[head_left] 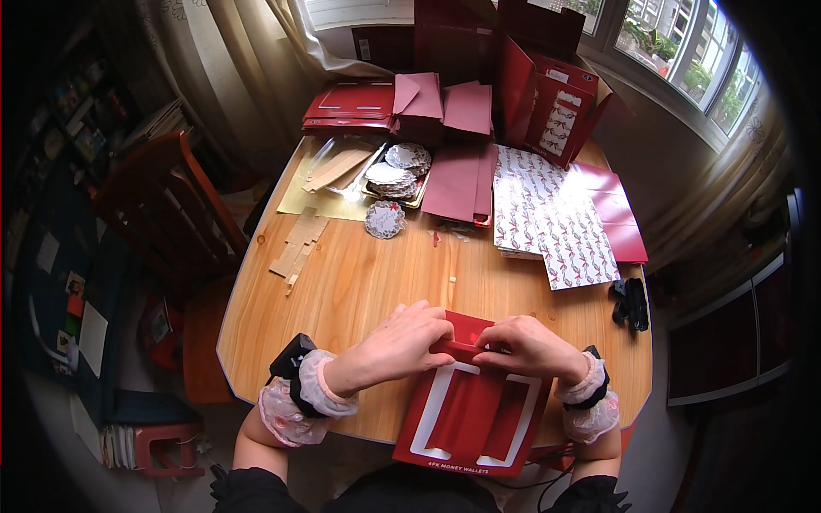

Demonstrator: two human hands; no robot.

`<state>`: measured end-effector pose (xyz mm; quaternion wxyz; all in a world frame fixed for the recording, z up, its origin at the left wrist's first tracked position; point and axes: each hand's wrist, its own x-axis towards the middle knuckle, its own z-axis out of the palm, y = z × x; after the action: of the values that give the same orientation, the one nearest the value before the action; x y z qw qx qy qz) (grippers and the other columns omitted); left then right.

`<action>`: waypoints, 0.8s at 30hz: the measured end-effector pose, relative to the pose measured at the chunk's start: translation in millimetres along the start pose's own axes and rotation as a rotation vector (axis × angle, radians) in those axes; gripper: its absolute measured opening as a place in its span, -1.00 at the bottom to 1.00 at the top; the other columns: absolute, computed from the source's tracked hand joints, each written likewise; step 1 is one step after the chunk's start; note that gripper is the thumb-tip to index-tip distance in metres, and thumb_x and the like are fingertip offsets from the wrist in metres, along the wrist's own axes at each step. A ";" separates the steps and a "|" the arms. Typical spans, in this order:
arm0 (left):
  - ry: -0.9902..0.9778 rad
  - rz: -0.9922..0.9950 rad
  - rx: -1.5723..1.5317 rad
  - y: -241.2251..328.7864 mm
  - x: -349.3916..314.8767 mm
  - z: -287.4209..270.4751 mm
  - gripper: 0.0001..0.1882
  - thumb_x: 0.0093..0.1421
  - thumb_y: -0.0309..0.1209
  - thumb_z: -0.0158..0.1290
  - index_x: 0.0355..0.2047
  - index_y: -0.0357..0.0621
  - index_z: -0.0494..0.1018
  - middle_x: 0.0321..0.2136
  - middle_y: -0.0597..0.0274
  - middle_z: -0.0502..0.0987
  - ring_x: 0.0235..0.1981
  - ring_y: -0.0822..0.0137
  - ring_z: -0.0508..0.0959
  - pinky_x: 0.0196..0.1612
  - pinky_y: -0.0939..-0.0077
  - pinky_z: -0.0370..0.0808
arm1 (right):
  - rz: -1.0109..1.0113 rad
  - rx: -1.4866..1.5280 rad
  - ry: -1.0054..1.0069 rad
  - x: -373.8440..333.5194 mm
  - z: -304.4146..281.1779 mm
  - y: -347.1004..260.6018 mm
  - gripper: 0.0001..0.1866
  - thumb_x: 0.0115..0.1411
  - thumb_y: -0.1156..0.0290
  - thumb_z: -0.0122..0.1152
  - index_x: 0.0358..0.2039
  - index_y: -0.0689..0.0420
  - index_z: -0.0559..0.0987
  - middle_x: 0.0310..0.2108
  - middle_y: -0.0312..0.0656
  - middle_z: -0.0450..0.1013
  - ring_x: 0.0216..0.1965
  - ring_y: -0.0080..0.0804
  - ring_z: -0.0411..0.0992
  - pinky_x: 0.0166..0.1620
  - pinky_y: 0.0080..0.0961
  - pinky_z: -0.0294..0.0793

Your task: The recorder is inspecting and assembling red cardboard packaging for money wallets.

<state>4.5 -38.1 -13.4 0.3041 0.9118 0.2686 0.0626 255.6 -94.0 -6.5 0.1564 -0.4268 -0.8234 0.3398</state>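
Observation:
A flat red card package (pixel 475 419) with white-edged window cut-outs lies at the table's front edge, close to my body. Both hands are at its far end, where a red flap is folded up. My left hand (pixel 402 338) pinches the left part of that flap between thumb and fingers. On the right part of the same fold, my right hand (pixel 526 346) has its thumb and fingertips closed. The two thumbs are only a little apart. Frilly pale cuffs with black straps sit round both wrists.
White patterned sheets (pixel 569 231) lie at the right, beside black clip-like items (pixel 630 303). Round lacy paper tags (pixel 389 179) fill a tray, with pink card sheets (pixel 457 184) alongside. Red flat packages (pixel 349 104) and an opened red box (pixel 556 107) stand behind. Brown tape strips (pixel 299 248) lie left.

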 end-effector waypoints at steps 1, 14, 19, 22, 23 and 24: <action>0.025 0.014 -0.014 -1.1 0.1 0.9 -0.66 0.10 -0.20 0.29 -0.22 -0.14 0.54 -0.24 0.16 0.52 -0.09 0.10 0.46 -0.03 0.20 0.37 | 0.005 0.001 -0.001 0.2 -0.6 -1.6 -0.73 0.23 0.20 0.29 -0.28 0.16 0.62 -0.45 0.01 0.55 -0.38 0.00 0.52 -0.29 -0.21 0.49; -0.010 -0.004 -0.055 2.5 5.6 1.6 -0.68 0.08 -0.26 0.30 -0.22 -0.15 0.54 -0.26 0.11 0.55 -0.09 0.06 0.48 0.01 0.20 0.42 | 0.043 0.034 -0.017 1.0 1.7 -0.7 -0.73 0.21 0.22 0.30 -0.31 0.20 0.62 -0.50 0.04 0.52 -0.43 0.03 0.51 -0.34 -0.22 0.46; 0.043 0.109 -0.151 -4.6 9.8 22.5 -0.71 0.19 -0.21 0.23 -0.22 -0.15 0.55 -0.23 0.14 0.56 -0.07 0.08 0.49 0.02 0.21 0.42 | 0.060 0.044 -0.034 1.1 2.4 -2.1 -0.74 0.21 0.21 0.30 -0.33 0.19 0.62 -0.52 0.04 0.50 -0.45 0.02 0.50 -0.35 -0.22 0.45; 0.041 0.116 -0.153 -6.3 11.1 24.6 -0.74 0.24 -0.22 0.20 -0.23 -0.14 0.57 -0.28 0.13 0.56 -0.12 0.10 0.49 0.01 0.26 0.42 | 0.064 0.043 -0.037 0.2 2.2 -3.3 -0.74 0.21 0.22 0.30 -0.34 0.19 0.62 -0.53 0.04 0.50 -0.45 0.02 0.49 -0.35 -0.22 0.45; 0.041 0.118 -0.153 -7.6 11.6 24.6 -0.74 0.24 -0.22 0.20 -0.23 -0.14 0.57 -0.28 0.13 0.56 -0.12 0.10 0.49 0.01 0.26 0.42 | 0.065 0.046 -0.038 0.4 1.7 -4.0 -0.74 0.20 0.22 0.30 -0.34 0.19 0.62 -0.53 0.04 0.50 -0.46 0.02 0.49 -0.35 -0.22 0.45; 0.040 0.122 -0.149 -9.4 11.9 24.3 -0.74 0.23 -0.21 0.20 -0.24 -0.14 0.57 -0.29 0.13 0.56 -0.13 0.10 0.49 0.00 0.26 0.42 | 0.066 0.044 -0.038 0.4 2.0 -3.8 -0.74 0.20 0.22 0.30 -0.34 0.19 0.62 -0.53 0.04 0.50 -0.46 0.02 0.49 -0.35 -0.22 0.45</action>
<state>17.0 -38.2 -39.1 0.3614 0.8998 0.2134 0.1191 252.0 -96.1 -5.3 0.1389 -0.4438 -0.8038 0.3710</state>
